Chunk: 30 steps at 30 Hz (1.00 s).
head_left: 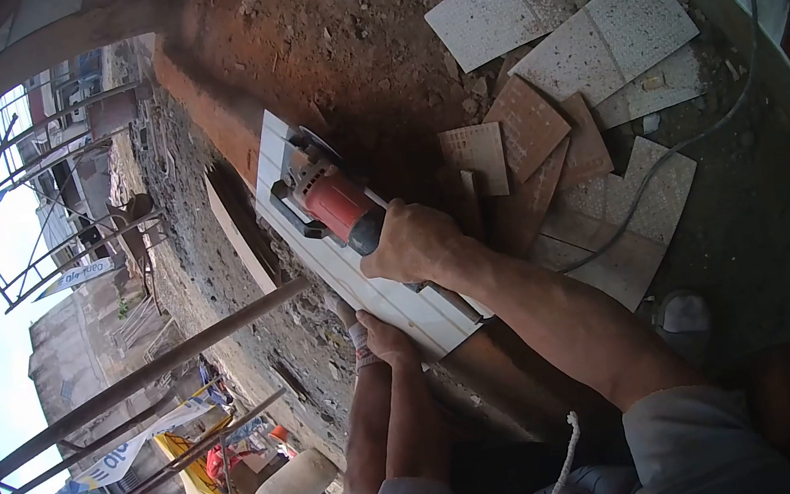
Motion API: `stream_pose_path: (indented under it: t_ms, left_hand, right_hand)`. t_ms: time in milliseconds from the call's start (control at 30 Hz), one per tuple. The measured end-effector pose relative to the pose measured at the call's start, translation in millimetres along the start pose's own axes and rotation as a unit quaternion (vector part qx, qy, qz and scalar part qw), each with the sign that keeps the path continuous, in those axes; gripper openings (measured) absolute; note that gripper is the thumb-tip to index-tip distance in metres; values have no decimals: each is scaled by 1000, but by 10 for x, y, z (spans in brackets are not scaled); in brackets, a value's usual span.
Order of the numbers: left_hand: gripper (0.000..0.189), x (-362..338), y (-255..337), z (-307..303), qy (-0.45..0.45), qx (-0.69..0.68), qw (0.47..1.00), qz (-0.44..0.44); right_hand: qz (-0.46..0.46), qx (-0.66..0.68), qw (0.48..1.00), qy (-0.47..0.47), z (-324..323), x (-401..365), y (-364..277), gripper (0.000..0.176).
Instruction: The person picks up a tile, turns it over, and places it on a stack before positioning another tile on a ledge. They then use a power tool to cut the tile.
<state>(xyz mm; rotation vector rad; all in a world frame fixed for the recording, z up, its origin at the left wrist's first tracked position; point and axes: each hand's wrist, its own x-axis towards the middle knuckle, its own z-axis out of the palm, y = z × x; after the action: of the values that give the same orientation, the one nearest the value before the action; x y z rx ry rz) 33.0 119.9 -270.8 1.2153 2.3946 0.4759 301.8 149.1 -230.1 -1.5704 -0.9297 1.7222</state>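
Observation:
My right hand (412, 241) grips the rear handle of a red angle grinder (327, 196), whose disc guard rests on a long white tile strip (314, 248). The strip lies along the top of a reddish ledge (214, 111). My left hand (379, 335) presses on the near end of the white strip at its outer edge, fingers curled over it. A bandage or tape wraps one finger of that hand. The grinder's black cable (684, 146) trails away to the right over the floor.
Cut and whole tiles (564, 11) lie scattered on dusty ground to the right. Beyond the ledge on the left is a drop to the street, with bamboo scaffold poles (150, 372), metal railings (35, 197) and buildings below.

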Motion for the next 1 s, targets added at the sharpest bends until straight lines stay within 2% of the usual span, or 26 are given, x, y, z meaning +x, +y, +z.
stream_pose_path:
  t_ms: [100,367,600,733,933,1000]
  left_hand:
    - [76,-5,-13,-1,9,22,999,30]
    - [78,120,-149,-2,14,-15,1000,19]
    - [77,83,-94,12,21,-9,999,41]
    - [76,-55,89,-2,-8,-15,1000,-8]
    - [71,-45,58,5,20,-43,998,41]
    - [72,-48,75,-13,-22,-45,999,15]
  right_hand:
    - [0,-3,1000,-2,-17,50,-10,68]
    - [-11,13,1000,-7,-57,302,-130,65]
    - [-30,-8,1000,2,-83,545,-281,55]
    - [-37,-18,999,-3,-126,700,-407,50]
    - [-34,-24,999,-3,-165,944,-657,51]
    - [-37,-28,999,9,-120,1103,-723,52]
